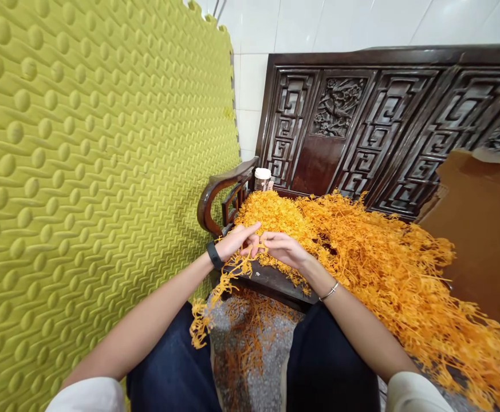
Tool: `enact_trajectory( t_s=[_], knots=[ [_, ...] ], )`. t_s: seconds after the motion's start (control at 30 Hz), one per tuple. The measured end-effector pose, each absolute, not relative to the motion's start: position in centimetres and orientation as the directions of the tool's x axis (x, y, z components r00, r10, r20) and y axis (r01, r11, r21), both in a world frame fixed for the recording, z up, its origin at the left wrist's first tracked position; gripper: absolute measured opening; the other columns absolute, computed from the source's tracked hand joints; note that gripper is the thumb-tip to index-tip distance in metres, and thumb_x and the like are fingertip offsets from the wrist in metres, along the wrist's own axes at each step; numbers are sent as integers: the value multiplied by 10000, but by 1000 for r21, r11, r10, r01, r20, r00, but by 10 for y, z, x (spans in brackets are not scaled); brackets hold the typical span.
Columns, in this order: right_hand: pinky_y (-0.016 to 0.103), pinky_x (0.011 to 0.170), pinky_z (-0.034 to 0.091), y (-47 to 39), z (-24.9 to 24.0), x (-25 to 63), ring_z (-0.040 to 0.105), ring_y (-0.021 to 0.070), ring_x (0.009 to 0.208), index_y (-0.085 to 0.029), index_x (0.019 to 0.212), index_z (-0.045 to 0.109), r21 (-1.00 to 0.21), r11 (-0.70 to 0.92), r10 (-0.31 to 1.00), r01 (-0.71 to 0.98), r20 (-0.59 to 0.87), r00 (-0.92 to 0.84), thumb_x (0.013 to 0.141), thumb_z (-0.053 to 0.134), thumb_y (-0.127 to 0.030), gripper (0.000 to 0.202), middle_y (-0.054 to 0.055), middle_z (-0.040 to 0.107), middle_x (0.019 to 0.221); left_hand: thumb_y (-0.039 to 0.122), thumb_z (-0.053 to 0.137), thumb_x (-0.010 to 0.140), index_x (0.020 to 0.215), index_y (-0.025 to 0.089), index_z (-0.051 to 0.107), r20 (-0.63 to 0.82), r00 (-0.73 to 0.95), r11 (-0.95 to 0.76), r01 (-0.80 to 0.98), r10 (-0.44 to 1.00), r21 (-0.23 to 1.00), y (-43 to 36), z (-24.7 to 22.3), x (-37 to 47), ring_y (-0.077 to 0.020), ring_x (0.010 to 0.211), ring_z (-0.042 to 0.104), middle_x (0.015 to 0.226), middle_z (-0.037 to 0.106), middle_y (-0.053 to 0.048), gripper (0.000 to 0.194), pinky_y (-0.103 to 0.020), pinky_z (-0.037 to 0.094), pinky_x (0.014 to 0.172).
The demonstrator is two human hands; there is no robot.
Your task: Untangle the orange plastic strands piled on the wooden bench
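Left hand (233, 242), orange strand (220, 288) diagonally down-left

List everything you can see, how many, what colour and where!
orange string heap: one, orange, on the bench
orange string: one knotted length, orange, hanging at the hands
loose bits: many, orange, floor
bench: one, dark brown, ahead
jar: one, clear, white lid, bench corner
bumpy mat: one, yellow-green, left
cardboard: one, brown, right
wall: one, white, behind
floor: one, grey, below
wristband: one, black, left wrist
bracelet: one, silvery, right wrist
left hand, right hand: two, bare, centre
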State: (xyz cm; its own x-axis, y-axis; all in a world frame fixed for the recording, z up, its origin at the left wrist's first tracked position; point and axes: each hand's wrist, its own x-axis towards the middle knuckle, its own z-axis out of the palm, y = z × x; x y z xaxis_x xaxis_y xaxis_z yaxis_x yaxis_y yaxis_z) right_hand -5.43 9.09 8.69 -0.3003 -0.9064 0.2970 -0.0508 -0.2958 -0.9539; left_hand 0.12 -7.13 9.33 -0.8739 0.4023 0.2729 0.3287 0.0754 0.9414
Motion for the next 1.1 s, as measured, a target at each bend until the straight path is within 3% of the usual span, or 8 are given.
enact_trajectory(
  t_s=[0.27,0.47,0.73,1.1],
  knots=[
    [280,756,343,87,83,-48,514,169,785,-60,765,568,-949,-313,-881,-32,303,-364,726,483,-150,131,120,543,812,480,353,818,533,71,533,313,-780,-61,336,542,940,-79,92,0,-101,464,416,362,247,-21,529,-271,383,695],
    [274,732,340,86,80,-49,506,164,751,-66,735,560,-944,-330,-874,-7,308,-375,702,499,-155,113,112,527,771,563,399,735,507,73,542,302,-802,-207,226,515,952,-75,88,-1,-129,474,460,337,198,-11,559,-297,392,730],
    [257,704,340,85,79,-50,493,140,696,-77,701,561,-943,-328,-873,64,276,-402,696,522,-156,88,89,505,717,603,493,615,404,77,496,215,-876,-225,126,433,966,-69,87,-3,-172,534,519,305,132,-19,567,-210,366,602],
    [255,691,361,82,72,-52,501,133,678,-73,701,550,-942,-318,-863,110,239,-446,679,543,-145,76,82,505,702,541,519,621,383,79,464,225,-886,-256,127,404,958,-71,77,-11,-130,401,424,301,187,-26,522,-238,376,492]
  ],
)
